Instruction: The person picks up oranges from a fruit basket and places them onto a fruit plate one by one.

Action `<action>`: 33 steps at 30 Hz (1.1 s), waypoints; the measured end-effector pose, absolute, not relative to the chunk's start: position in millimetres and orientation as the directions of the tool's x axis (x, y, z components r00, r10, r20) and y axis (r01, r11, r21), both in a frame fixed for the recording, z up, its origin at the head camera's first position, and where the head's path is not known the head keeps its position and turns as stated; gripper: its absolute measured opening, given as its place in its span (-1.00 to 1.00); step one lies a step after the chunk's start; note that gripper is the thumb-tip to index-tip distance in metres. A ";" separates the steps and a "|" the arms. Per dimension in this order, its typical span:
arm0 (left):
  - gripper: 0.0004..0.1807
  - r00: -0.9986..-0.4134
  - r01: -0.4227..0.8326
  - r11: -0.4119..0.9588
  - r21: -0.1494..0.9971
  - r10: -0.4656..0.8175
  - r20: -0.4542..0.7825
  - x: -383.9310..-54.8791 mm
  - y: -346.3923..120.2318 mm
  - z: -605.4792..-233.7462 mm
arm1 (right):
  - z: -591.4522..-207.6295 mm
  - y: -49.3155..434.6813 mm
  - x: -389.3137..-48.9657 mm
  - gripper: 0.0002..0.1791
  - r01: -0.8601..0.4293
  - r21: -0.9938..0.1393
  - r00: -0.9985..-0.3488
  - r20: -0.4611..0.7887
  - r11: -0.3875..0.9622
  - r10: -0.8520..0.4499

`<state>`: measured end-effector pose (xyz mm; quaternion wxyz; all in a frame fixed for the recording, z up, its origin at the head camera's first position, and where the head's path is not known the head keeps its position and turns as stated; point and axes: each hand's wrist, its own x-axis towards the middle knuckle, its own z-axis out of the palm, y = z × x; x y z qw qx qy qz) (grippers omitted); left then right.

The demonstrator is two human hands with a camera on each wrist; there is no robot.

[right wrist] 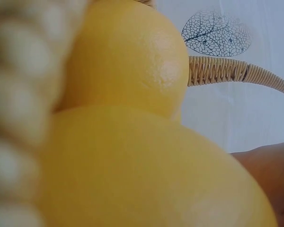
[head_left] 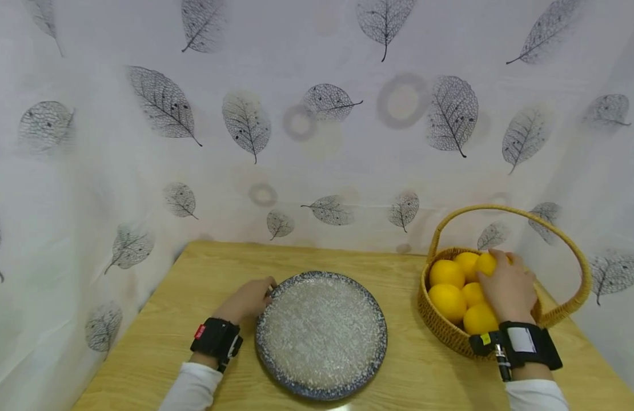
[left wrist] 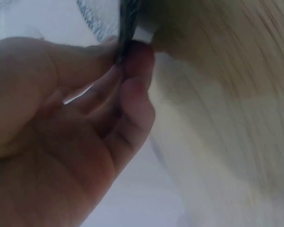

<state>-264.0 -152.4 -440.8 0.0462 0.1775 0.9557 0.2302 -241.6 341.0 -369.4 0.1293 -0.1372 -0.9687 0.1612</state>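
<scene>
On my remote feed I am seeing the left hand (head_left: 249,300) reaching forward and inward, its thumb and curled fingers pinching the upper-left rim of the speckled plate (head_left: 322,334), which is lying on the wooden table (head_left: 219,265) between the two arms. The right hand (head_left: 511,288) is reaching ahead over the wicker basket (head_left: 437,331), its back facing up to me, thumb and fingers curving round an orange (head_left: 485,264) on the pile. My right wrist view is showing only fruit and wicker up close, so I am judging that grasp from the head view. The other oranges (head_left: 447,302) are sitting inside the basket, right of the plate, under its arching handle (head_left: 502,209)
</scene>
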 end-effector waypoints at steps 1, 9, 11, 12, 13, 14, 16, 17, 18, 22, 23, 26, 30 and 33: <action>-0.73 -0.930 0.322 0.827 0.462 0.369 -0.013 -261.7 -150.8 -438.5 | -369.2 340.6 -242.8 -0.30 0.218 -0.349 -0.929 0.210 0.911 0.303; -0.74 -0.917 0.325 0.799 0.505 0.397 -0.040 -245.1 -141.5 -430.1 | -368.7 336.5 -249.0 -0.29 0.206 -0.353 -0.932 0.214 0.912 0.293; -0.74 -0.928 0.290 0.805 0.518 0.370 -0.055 -243.6 -140.7 -431.8 | -370.4 335.8 -249.9 -0.29 0.209 -0.354 -0.932 0.210 0.912 0.295; -0.74 -0.931 0.282 0.809 0.516 0.362 -0.058 -242.8 -140.8 -432.4 | -371.3 335.6 -250.3 -0.29 0.208 -0.354 -0.932 0.211 0.912 0.294; -0.74 -0.934 0.270 0.812 0.517 0.351 -0.064 -242.6 -141.0 -432.9 | -372.2 335.5 -250.7 -0.29 0.205 -0.355 -0.932 0.214 0.912 0.292; -0.74 -0.936 0.263 0.814 0.518 0.346 -0.068 -242.6 -141.3 -433.5 | -372.9 335.3 -250.8 -0.29 0.200 -0.356 -0.932 0.217 0.913 0.289; -0.74 -0.938 0.252 0.817 0.519 0.338 -0.077 -242.6 -142.2 -433.7 | -374.5 335.8 -251.2 -0.30 0.185 -0.361 -0.933 0.227 0.914 0.278; -0.73 -0.938 0.249 0.817 0.520 0.337 -0.081 -242.8 -142.5 -433.6 | -375.2 336.2 -251.1 -0.30 0.181 -0.364 -0.933 0.229 0.914 0.277; -0.73 -0.938 0.248 0.818 0.520 0.337 -0.084 -242.9 -142.6 -433.4 | -376.1 336.9 -251.0 -0.30 0.178 -0.367 -0.934 0.230 0.913 0.275; -0.74 -0.932 0.259 0.819 0.511 0.352 -0.090 -244.6 -140.7 -434.0 | -379.5 341.9 -249.1 -0.28 0.167 -0.387 -0.934 0.231 0.907 0.271; -0.74 -0.930 0.264 0.818 0.510 0.356 -0.088 -244.9 -139.7 -434.1 | -380.3 343.6 -248.3 -0.27 0.165 -0.395 -0.934 0.233 0.904 0.272; -0.74 -0.925 0.281 0.809 0.516 0.372 -0.081 -244.3 -136.9 -434.4 | -382.2 348.9 -246.0 -0.25 0.151 -0.410 -0.930 0.250 0.899 0.270; -0.73 -0.922 0.281 0.796 0.536 0.379 -0.081 -241.8 -135.5 -435.8 | -383.6 352.5 -242.4 -0.21 0.160 -0.435 -0.924 0.249 0.886 0.289; -0.73 -0.926 0.269 0.793 0.547 0.369 -0.079 -241.9 -136.5 -436.8 | -384.2 352.4 -241.9 -0.21 0.166 -0.445 -0.923 0.243 0.880 0.297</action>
